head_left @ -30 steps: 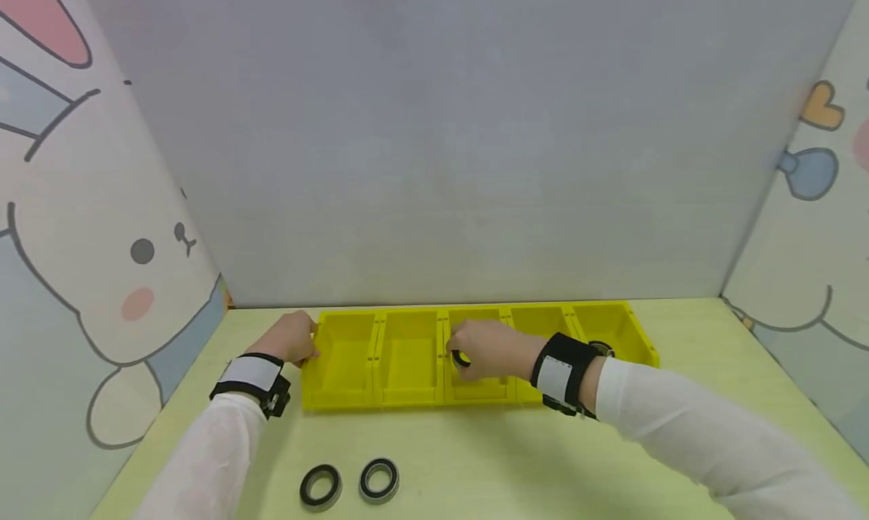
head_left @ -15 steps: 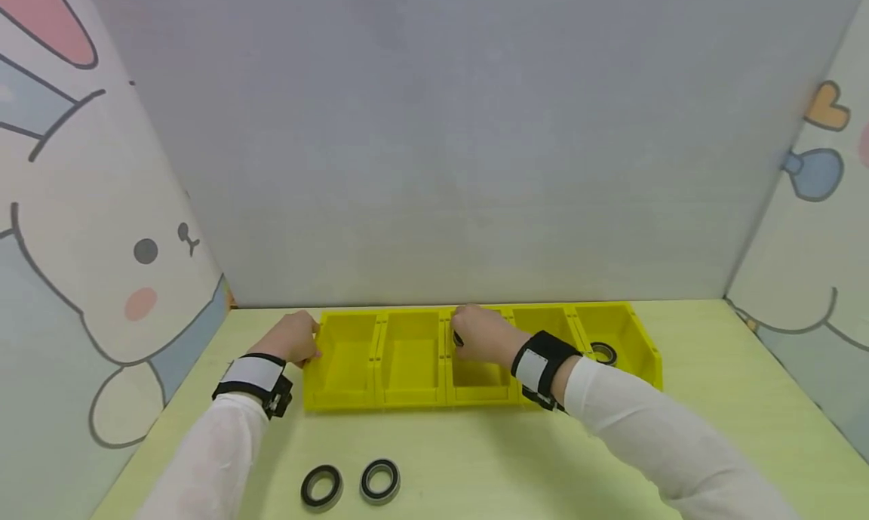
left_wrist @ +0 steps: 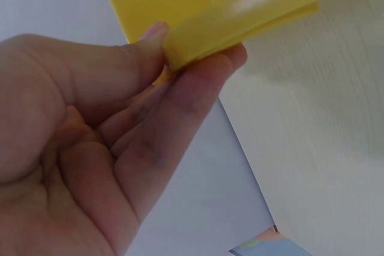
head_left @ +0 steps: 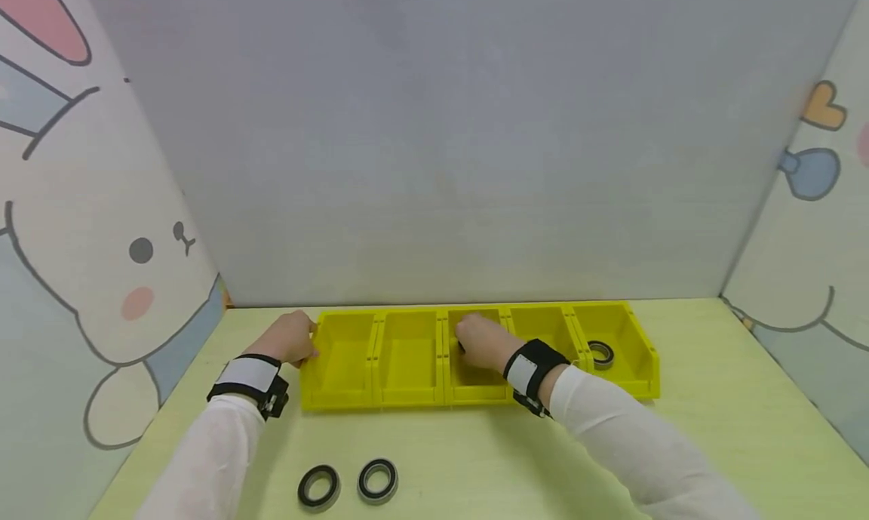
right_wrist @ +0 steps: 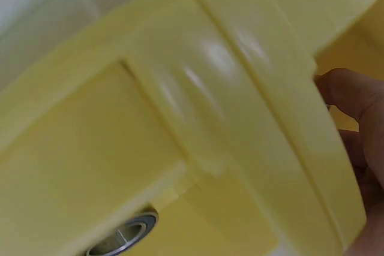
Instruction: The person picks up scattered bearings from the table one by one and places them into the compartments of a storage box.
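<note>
My left hand (head_left: pixel 290 337) pinches the left edge of the yellow bin row (left_wrist: pixel 240 19) between thumb and fingers. My right hand (head_left: pixel 485 341) reaches down into the middle compartment, fingers curled on a ball bearing (head_left: pixel 462 347); just a dark sliver of it shows. In the right wrist view the divider hides most of that hand's fingers (right_wrist: pixel 345 91). Another bearing (right_wrist: pixel 123 235) lies in the compartment beside it. On the table in front are two black-sealed bearings, a left one (head_left: pixel 318 488) and a right one (head_left: pixel 377 481).
One bearing (head_left: pixel 600 355) lies in the far-right compartment. A grey-white back wall (head_left: pixel 441 143) stands close behind the bins, with cartoon-printed panels (head_left: pixel 156 339) on both sides. The light yellow-green table (head_left: pixel 475 467) extends in front of the bins.
My right hand has lowered deeper into the middle compartment with the bearing, and its forearm has swung left, uncovering the bearing at far right. My left hand stays on the bin edge.
</note>
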Tool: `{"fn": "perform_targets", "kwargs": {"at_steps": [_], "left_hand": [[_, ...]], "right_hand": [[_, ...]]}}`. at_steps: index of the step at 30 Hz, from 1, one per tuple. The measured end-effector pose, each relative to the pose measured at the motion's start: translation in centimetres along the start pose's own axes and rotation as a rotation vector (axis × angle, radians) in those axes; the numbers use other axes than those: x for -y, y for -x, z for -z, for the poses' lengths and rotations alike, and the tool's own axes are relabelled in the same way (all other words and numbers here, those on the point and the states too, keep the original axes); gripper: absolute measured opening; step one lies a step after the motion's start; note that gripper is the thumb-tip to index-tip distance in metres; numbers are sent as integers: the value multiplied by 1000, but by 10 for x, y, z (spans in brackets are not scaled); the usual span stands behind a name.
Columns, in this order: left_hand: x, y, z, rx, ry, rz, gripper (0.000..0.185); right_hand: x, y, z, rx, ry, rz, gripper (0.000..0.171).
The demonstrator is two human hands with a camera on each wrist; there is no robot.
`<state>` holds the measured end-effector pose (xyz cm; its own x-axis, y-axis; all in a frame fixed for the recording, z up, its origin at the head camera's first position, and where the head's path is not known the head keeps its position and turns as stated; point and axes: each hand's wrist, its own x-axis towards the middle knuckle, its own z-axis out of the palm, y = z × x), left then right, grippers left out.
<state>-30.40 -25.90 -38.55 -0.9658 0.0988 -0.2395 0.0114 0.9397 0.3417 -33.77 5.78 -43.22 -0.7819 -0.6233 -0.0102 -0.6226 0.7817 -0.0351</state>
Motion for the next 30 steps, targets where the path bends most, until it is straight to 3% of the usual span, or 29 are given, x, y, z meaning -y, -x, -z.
{"fn": "perform_targets", "kwargs": {"at_steps": [12, 30], "left_hand": [[3, 1, 1, -4, 25, -5, 50], [4, -2, -1, -2, 45, 9, 51]], "right_hand": [[6, 0, -7, 21, -29, -9, 22], [3, 0, -18, -34, 1, -50, 13]]}}
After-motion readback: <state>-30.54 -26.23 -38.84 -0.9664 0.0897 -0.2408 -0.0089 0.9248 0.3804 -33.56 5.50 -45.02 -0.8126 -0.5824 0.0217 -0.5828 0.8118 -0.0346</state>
